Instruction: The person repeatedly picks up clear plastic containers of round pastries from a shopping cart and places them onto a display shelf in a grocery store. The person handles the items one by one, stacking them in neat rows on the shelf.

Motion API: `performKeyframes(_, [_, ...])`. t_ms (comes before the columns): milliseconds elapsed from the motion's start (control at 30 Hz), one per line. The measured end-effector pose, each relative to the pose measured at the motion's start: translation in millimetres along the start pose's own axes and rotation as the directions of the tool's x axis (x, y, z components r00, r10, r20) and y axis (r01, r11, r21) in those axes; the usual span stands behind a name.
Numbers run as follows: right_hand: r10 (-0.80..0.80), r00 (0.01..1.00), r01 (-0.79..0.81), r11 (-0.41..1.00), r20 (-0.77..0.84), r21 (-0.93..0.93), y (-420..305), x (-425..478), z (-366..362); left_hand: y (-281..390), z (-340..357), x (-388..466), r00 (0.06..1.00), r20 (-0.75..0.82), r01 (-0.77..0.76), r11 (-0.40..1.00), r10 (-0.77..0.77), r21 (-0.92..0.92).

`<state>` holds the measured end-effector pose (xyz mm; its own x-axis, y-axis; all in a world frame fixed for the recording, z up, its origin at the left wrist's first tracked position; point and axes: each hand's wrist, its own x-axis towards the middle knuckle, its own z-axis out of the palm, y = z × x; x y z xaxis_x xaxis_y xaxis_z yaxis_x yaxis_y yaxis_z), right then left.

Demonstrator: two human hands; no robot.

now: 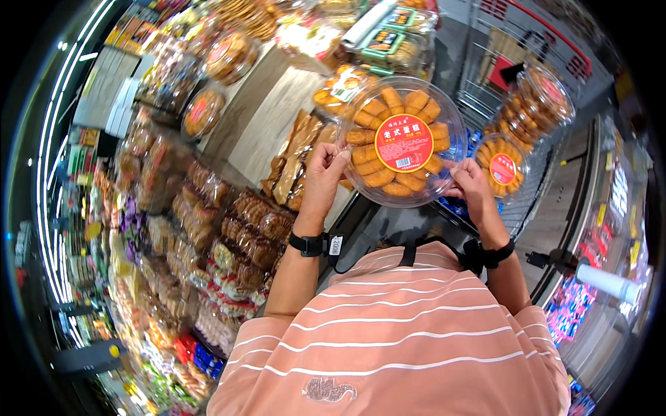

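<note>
A round clear plastic box of small golden cakes (pixel 364 166), with a red round label on its lid, is held up in front of me. My left hand (pixel 327 169) pinches its left rim between thumb and fingers. At the lower right rim, my right hand (pixel 468 182) grips the same box. Beyond my right hand, a similar round box of cakes (pixel 512 161) lies in a metal shopping cart (pixel 541 171). More round boxes (pixel 536 104) are stacked behind it in the cart.
To the left, a display shelf (pixel 270 99) bears packaged pastries (pixel 260 223) in several rows. Brown foil-like packs (pixel 291 161) lie beside my left hand. Green-lidded clear boxes (pixel 390 47) stand farther back. A wooden-sided counter (pixel 562 192) runs along the right.
</note>
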<state>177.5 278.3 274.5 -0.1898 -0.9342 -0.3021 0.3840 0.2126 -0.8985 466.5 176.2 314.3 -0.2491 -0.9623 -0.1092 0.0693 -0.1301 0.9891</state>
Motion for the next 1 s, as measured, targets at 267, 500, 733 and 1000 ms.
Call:
performKeyframes(267, [0.053, 0.954, -0.018, 0.993, 0.296, -0.118, -2.9, 16.6, 95.0, 20.5, -102.4, -44.1, 0.977, -0.201, -0.075, 0.997, 0.077, 0.018])
performKeyframes(500, [0.104, 0.913, -0.006, 0.970, 0.394, -0.241, 2.5, 27.9, 142.3, 33.2, -140.1, -68.3, 0.936, -0.326, -0.121, 0.992, 0.130, 0.047])
performKeyframes(733, [0.032, 0.908, 0.063, 0.976, 0.418, -0.210, 4.4, 29.2, 172.8, 30.8, -162.8, -76.8, 0.921, -0.353, -0.134, 0.986, 0.162, 0.101])
performKeyframes(1000, [0.111, 0.889, -0.019, 0.978, 0.444, -0.207, -24.0, 24.5, 202.8, 17.9, -182.9, -63.1, 0.893, -0.423, -0.216, 0.971, 0.153, -0.105])
